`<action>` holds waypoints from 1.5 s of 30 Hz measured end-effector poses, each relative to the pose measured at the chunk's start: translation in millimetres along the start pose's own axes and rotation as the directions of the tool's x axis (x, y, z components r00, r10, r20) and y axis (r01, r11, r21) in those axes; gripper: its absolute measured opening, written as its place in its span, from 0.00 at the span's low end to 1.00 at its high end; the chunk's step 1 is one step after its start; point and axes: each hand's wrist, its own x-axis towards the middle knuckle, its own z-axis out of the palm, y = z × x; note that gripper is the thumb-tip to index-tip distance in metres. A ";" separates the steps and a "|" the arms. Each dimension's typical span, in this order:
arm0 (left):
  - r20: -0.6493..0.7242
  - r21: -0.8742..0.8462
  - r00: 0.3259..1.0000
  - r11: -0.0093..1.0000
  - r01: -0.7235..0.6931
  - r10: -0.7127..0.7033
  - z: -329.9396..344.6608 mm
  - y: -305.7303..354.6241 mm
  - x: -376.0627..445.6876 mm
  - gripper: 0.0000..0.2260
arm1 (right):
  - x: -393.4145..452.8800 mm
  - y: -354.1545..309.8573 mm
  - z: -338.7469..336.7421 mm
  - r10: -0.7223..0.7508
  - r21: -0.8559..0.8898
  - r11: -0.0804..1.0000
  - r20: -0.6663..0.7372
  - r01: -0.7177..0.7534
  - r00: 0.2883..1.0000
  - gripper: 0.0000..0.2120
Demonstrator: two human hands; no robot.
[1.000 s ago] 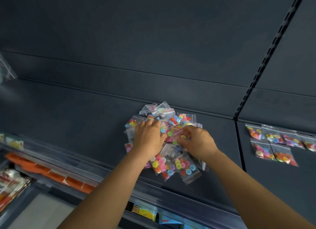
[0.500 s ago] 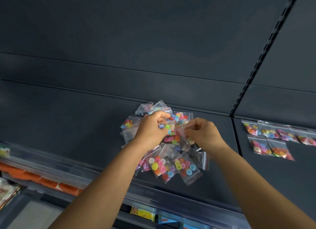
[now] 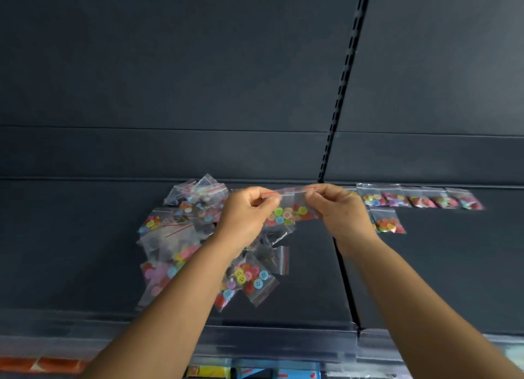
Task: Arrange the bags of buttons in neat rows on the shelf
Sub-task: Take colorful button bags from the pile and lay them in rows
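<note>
A loose heap of clear button bags [image 3: 181,245] lies on the dark shelf [image 3: 85,251]. Above the heap I hold up a bag of coloured buttons [image 3: 289,211] by its top edge. My left hand [image 3: 243,217] pinches its left corner and my right hand [image 3: 340,211] pinches its right corner. It may be two overlapping bags; I cannot tell. To the right, a row of button bags [image 3: 419,198] lies flat along the back of the shelf, with one more bag [image 3: 388,223] starting a second row in front of it.
A slotted upright [image 3: 344,84] splits the dark back panel, and a seam [image 3: 347,288] divides the shelf below it. A clear price rail [image 3: 283,342] runs along the front edge. Orange and coloured packs [image 3: 42,363] show on the shelf beneath.
Both hands have lifted off the heap and now hold a bag stretched between them in the air. The view has swung right, showing more of the laid-out row.
</note>
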 end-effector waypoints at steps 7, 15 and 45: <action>0.041 -0.020 0.999 0.999 0.034 -0.033 77.1 23.1 0.0 0.03 | -0.5 10.8 -83.5 -0.028 -0.099 0.995 -0.133 0.015 0.991 0.09; 0.116 0.048 0.992 0.998 0.038 -0.044 182.0 46.8 2.7 0.02 | 14.1 33.9 -190.5 0.039 -0.157 0.984 -0.244 -0.079 0.969 0.08; 0.401 0.717 0.900 0.553 -0.425 0.171 273.0 35.4 0.4 0.16 | 48.1 86.7 -258.7 -0.185 -0.755 0.603 0.184 0.259 0.965 0.07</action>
